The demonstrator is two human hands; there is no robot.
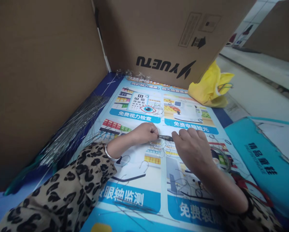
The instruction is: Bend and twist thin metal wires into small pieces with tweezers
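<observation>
My right hand is closed around a pair of pliers, with the dark jaws pointing left. My left hand pinches a thin wire right at the tip of the jaws; most of it is hidden by the fingers. Below the hands, several bent wire pieces lie on the printed poster. A bundle of straight wires rests to the left, beside the left forearm. Loose straight wires are scattered near the front.
Tall cardboard panels stand at the left and at the back. A yellow bag sits back right, near a turquoise box. A wire coil and a red-handled tool lie by the right forearm.
</observation>
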